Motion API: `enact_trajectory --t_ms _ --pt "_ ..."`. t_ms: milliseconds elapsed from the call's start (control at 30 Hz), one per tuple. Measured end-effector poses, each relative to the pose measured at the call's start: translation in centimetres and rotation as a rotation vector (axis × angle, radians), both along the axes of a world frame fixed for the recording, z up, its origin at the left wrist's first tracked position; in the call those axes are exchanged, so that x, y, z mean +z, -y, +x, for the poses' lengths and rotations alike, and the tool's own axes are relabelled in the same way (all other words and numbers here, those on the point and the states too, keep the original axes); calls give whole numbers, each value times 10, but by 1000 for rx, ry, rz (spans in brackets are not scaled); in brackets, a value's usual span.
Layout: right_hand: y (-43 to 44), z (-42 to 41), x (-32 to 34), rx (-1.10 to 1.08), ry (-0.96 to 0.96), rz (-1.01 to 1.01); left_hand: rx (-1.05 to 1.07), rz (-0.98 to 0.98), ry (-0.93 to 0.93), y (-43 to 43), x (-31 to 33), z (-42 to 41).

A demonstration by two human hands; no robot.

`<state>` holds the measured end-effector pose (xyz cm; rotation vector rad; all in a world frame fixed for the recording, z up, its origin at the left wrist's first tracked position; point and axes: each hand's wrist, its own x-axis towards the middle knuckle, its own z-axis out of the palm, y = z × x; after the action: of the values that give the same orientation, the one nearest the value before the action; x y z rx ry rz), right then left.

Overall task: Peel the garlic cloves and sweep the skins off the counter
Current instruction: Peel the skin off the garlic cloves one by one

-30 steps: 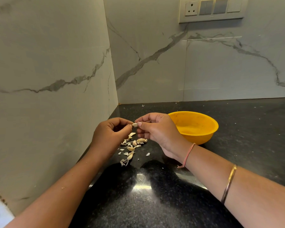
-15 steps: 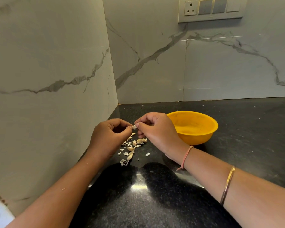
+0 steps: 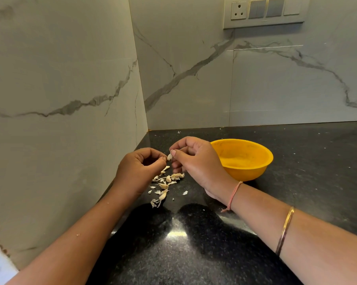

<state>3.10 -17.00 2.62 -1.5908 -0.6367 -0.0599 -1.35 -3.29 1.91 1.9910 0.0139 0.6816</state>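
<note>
A small pale garlic clove (image 3: pixel 169 156) is held above the black counter (image 3: pixel 194 254). My right hand (image 3: pixel 196 161) pinches it between thumb and fingers. My left hand (image 3: pixel 138 169) meets it from the left, fingertips curled onto the clove's end. Below both hands lies a loose scatter of garlic skins and cloves (image 3: pixel 165 186) on the counter, close to the left wall. A yellow bowl (image 3: pixel 253 173) stands just right of my right hand; the part of its inside that I see holds nothing.
Marble walls close the corner on the left and at the back. A switch panel (image 3: pixel 264 12) sits high on the back wall. Small white flecks dot the counter to the right of the bowl.
Both hands stay together over the skins; my right hand's fingers have shifted slightly on the clove, which now shows a little more between the fingertips.
</note>
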Motion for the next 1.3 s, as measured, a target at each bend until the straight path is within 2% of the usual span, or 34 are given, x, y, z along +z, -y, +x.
enact_trajectory --t_ms 100,233,333,433,633,767,900,1100,1300 --pt "-1 2 -3 -48 93 -76 -14 -35 -11 -1 0 0" --pt "-2 1 -7 -92 328 -289 -21 -82 -14 -1 1 0" --pt "-2 1 -8 -102 401 -300 -28 -111 -18 -1 2 0" --pt "-1 4 -7 -106 329 -219 1 -128 -22 -2 2 1" --pt "-1 3 -5 16 53 -72 53 -81 -35 -1 2 1" --pt "-3 1 -3 122 -174 115 64 -44 -43 -2 0 2" --pt "-4 1 0 183 -317 243 54 -13 -85 -2 -2 4" --pt "-3 3 -1 187 -412 301 34 -97 -24 -2 1 1" --pt "-4 1 -3 149 -375 279 -76 -215 11 4 4 -4"
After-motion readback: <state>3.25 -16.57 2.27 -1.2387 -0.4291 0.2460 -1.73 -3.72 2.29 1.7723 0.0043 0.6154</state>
